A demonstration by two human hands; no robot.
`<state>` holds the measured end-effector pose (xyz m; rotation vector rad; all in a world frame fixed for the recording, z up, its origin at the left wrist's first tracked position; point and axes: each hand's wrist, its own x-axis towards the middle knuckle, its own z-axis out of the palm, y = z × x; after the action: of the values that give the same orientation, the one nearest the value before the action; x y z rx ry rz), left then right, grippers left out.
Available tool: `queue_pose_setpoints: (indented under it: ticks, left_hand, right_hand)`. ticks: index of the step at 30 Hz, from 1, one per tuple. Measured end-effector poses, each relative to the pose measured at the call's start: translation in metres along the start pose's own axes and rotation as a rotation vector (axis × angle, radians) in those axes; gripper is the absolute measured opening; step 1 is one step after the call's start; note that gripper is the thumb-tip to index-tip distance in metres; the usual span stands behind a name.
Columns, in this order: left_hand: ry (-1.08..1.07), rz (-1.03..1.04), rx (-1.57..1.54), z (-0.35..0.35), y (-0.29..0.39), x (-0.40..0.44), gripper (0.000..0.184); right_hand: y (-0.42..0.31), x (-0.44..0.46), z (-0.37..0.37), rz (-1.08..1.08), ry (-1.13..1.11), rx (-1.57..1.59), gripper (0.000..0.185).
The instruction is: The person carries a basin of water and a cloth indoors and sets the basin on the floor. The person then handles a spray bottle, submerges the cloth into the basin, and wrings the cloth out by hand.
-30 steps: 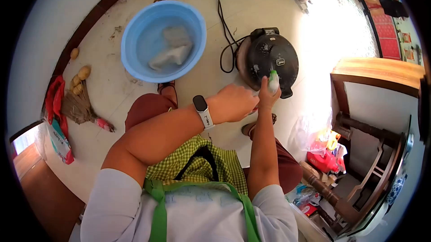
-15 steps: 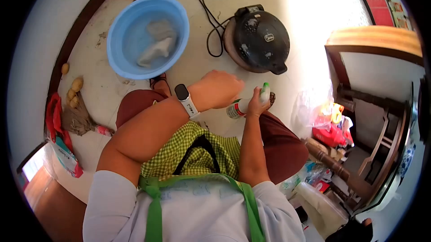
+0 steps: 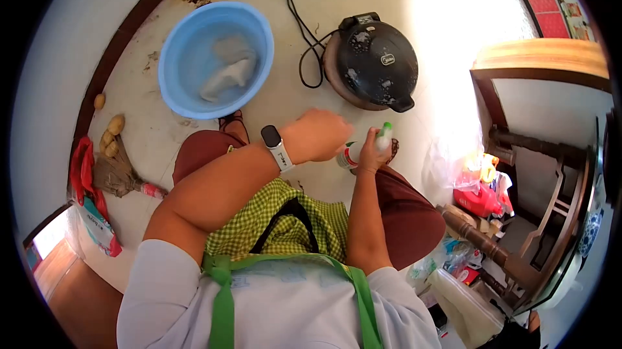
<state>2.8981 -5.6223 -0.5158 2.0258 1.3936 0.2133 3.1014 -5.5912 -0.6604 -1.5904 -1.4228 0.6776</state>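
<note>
My right hand (image 3: 370, 152) is wrapped around a spray bottle (image 3: 350, 155) with a green-tipped, whitish spray head and a label partly in red and green. The bottle lies tilted between my knees, its base toward the left. Close beside it is my left hand (image 3: 319, 135), back upward, with a watch on the wrist. Its fingertips are blurred and partly hidden, so their pose is unclear. Beyond my hands sits a black round electric griddle (image 3: 379, 64), lid down, with whitish spots on the lid. Its black cord (image 3: 291, 6) trails over the floor.
A blue basin (image 3: 170, 57) with water and a greyish cloth (image 3: 227, 77) stands at the upper left. Potatoes (image 3: 110, 135) and a small broom (image 3: 116, 174) lie along the left wall. At right are a plastic bag (image 3: 447, 161), a red bottle (image 3: 478, 200) and wooden furniture (image 3: 544, 213).
The view has shifted slightly, so the basin and floor items sit a little lower. My left hand has moved slightly and remains blurred; the spray bottle stays in my right hand.
</note>
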Motion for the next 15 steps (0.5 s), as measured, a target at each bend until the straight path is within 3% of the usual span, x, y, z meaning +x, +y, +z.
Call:
queue_pose_setpoints:
  ticks: [4,8,13,15]
  left_hand:
    - [0.047,-0.006,-0.043,-0.003,-0.002,-0.004,0.021]
    - [-0.012,-0.051,-0.041,-0.007,-0.008,-0.009,0.021]
    - [0.043,-0.071,-0.042,-0.006,-0.009,-0.013,0.021]
    - [0.041,-0.104,-0.057,-0.006,-0.010,-0.013,0.021]
  right_hand:
    - [-0.004,-0.012,0.027,-0.123,-0.133,0.015,0.016]
    - [-0.002,0.009,0.041,0.138,-0.118,0.024,0.022]
    - [0.001,0.011,0.056,-0.009,-0.185,0.112,0.023]
    - [0.004,0.009,0.060,0.029,-0.207,0.163,0.022]
